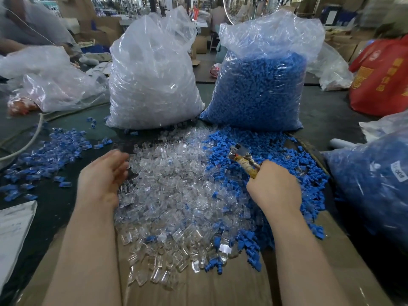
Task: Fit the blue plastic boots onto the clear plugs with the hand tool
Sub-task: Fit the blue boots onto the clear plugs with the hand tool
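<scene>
Currently right hand [273, 188] grips metal hand tool [242, 159], nose over loose blue plastic boots [276, 151]; left hand [102, 176], fingers relaxed, empty, nearer heaped clear plugs [174, 184] between the hands.

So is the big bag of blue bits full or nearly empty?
Nearly full. The clear bag of blue boots stands upright on the table, packed with blue almost up to its crumpled, open top.
</scene>
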Motion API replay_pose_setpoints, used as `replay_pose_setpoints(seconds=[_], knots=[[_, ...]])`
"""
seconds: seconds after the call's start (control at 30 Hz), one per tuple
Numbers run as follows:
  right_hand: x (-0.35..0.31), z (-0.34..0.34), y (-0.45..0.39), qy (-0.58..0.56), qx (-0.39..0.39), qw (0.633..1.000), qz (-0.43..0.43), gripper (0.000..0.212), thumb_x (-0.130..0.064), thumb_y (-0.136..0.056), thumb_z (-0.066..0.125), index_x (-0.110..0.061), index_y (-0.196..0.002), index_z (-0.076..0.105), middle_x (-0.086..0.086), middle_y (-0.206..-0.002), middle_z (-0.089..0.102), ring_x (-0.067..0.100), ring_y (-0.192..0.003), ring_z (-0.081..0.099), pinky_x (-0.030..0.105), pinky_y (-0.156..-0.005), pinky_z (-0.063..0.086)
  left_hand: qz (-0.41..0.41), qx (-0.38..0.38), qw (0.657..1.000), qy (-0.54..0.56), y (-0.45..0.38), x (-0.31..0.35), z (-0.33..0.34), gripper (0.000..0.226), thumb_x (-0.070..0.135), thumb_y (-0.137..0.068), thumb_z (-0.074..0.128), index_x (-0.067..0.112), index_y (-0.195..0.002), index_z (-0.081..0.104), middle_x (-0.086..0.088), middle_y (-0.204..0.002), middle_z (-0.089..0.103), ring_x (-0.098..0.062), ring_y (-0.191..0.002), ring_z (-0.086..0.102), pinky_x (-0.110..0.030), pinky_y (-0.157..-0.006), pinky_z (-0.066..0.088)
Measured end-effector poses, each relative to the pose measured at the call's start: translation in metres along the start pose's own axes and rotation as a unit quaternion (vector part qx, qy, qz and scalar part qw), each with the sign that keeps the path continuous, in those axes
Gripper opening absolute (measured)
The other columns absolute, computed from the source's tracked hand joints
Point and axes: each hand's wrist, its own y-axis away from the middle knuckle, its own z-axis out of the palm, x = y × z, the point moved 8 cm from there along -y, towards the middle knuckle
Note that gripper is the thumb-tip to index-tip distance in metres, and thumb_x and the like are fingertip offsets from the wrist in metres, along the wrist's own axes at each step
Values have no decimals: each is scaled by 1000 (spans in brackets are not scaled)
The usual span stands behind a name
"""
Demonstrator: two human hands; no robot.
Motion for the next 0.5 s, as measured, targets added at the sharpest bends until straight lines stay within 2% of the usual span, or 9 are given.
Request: replay_pose_setpoints(seconds=[0.07,0.13,0.2,0.27,0.3,0.37,0.5], knots=[[-2,2,1,5,-5,1000,-6,17,-27,-89,61,-18,-86,47,5,-88,57,16,-54,41,27,-44,24,49,-36,978,-200,10,2,17,14,22,-91,67,22,-105,69,3,-103,68,-14,-95,62,-35,-89,49],[-5,3,2,15,-15,1000,-12,17,-28,-90,60,-18,-87,47,8,-102,58,16,-54,42,27,-45,26,90,-84,934,-336,20,-1,37,29,27,-91,67,22,-120,66,7,-100,63,-6,-82,56,-29,-78,47],[-8,5,3,27,-22,999,-18,16,-27,-90,60,-18,-86,47,9,-108,58,16,-54,44,28,-45,27,129,-100,877,-452,26,-4,52,40,32,-91,66,24,-130,60,-3,-118,61,-8,-76,57,-25,-69,47],[-9,5,3,26,-21,999,-23,14,-26,-89,59,-19,-87,47,8,-105,56,16,-55,45,28,-45,26,173,-91,800,-568,28,-4,61,42,33,-90,66,27,-131,59,-11,-133,53,-22,-92,63,-38,-85,53],[-8,5,3,24,-19,999,-24,13,-25,-89,59,-19,-88,47,7,-101,55,17,-56,45,28,-46,26,190,-86,773,-599,28,-4,65,41,31,-90,66,27,-130,60,-12,-134,51,-27,-99,62,-42,-92,52],[-7,5,2,21,-15,999,-25,13,-25,-89,59,-19,-93,47,5,-93,50,17,-57,43,29,-46,25,207,-85,759,-612,31,-4,70,35,28,-90,66,25,-125,62,-11,-130,53,-25,-92,64,-40,-86,53],[-6,5,2,23,-12,999,-24,17,-26,-90,60,-18,-90,45,2,-86,45,16,-55,39,30,-46,23,228,-98,782,-572,37,-4,75,24,26,-89,69,20,-112,70,1,-99,69,-10,-71,62,-29,-67,51]])
